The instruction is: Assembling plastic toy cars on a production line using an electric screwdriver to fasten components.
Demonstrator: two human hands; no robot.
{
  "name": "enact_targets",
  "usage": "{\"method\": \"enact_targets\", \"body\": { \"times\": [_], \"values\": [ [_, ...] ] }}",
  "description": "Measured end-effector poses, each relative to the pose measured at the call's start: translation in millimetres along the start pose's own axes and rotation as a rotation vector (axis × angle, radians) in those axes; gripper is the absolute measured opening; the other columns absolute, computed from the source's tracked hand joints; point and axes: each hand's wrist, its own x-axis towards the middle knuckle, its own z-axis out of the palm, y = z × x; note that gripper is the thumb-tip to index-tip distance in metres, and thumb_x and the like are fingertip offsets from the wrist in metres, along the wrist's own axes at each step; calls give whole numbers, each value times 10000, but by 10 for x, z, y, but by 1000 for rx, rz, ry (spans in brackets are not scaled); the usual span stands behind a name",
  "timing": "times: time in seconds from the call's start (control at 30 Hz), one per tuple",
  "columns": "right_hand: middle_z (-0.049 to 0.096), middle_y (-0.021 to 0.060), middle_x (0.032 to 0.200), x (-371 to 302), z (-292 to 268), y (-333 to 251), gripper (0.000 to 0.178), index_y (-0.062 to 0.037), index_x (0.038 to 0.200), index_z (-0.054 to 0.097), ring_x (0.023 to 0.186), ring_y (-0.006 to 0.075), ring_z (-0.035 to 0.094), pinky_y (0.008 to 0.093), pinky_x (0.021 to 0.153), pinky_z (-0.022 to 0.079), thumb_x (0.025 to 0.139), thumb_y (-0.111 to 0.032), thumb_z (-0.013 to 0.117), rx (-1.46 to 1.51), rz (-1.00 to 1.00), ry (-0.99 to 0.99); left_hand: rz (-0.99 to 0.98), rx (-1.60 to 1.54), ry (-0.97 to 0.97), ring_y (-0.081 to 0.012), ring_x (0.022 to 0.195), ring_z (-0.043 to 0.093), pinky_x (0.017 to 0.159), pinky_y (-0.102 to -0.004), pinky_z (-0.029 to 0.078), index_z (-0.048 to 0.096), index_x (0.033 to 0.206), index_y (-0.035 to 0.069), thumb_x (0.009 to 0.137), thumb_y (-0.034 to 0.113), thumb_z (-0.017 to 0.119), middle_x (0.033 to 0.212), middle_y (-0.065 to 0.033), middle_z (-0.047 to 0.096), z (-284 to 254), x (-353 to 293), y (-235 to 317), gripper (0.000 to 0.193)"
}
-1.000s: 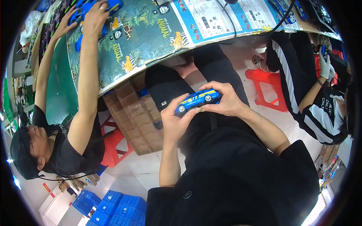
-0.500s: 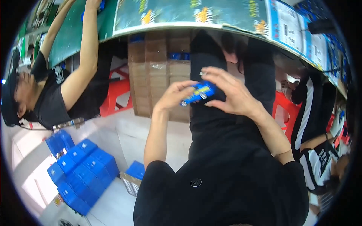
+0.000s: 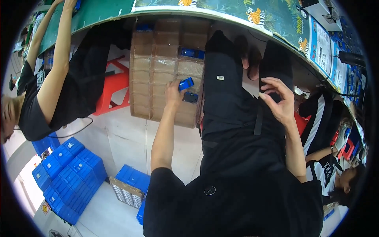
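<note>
My left hand (image 3: 173, 94) is closed round a small blue toy car (image 3: 186, 83), just above a brown compartment tray (image 3: 141, 87). Another blue toy car (image 3: 191, 97) lies in a compartment right below that hand. Farther up the tray rest a blue toy car (image 3: 192, 53) and, at the far left, a blue item (image 3: 144, 27). My right hand (image 3: 281, 103) hovers over my right leg, thumb and fingers bent into a pinch. Whatever is between its fingertips is too small to make out. A small pale label (image 3: 220, 78) sits on my left trouser leg.
A green workbench (image 3: 225, 17) spans the far side. To the left a co-worker's arm (image 3: 59, 71) reaches onto it, near a red stool (image 3: 114, 87). Stacked blue boxes (image 3: 71, 179) and a carton (image 3: 126, 192) stand lower left. Another person (image 3: 335, 170) sits at right.
My left hand has carried the toy car left, from in front of my lap to over the tray. My right hand has moved away from the car, to the right. The view has shifted.
</note>
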Motion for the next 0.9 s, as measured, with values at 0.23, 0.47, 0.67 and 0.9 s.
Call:
{"method": "enact_targets", "body": {
  "times": [0.23,0.47,0.67,0.9],
  "values": [
    [690,133,1123,-100,-5,-94,359,13,1136,687,891,179,701,278,787,552,796,-29,796,-114,-7,29,296,336,3,-373,1345,436,1095,-474,399,652,1266,107,729,65,784,1400,-144,542,321,787,1,555],
    [701,128,1061,-339,-285,-46,316,26,1075,694,869,177,698,285,752,556,792,-41,816,-95,38,157,145,89,134,-417,1330,454,1127,-459,387,586,1303,2,784,114,738,1413,-265,492,555,598,13,552],
    [737,119,946,-397,-867,-189,183,19,954,704,808,195,727,288,708,568,793,7,791,-138,-246,402,233,-39,111,-409,1089,624,995,-443,476,640,1176,-52,908,98,585,1144,-257,659,307,267,89,312],
    [662,60,735,-549,-2237,-219,65,33,891,675,634,98,610,239,577,467,867,-10,718,-53,-425,1363,-22,-313,-21,-295,1205,580,1055,-402,443,547,1327,-47,920,70,585,1310,-184,605,392,74,53,425]
  ]
}}
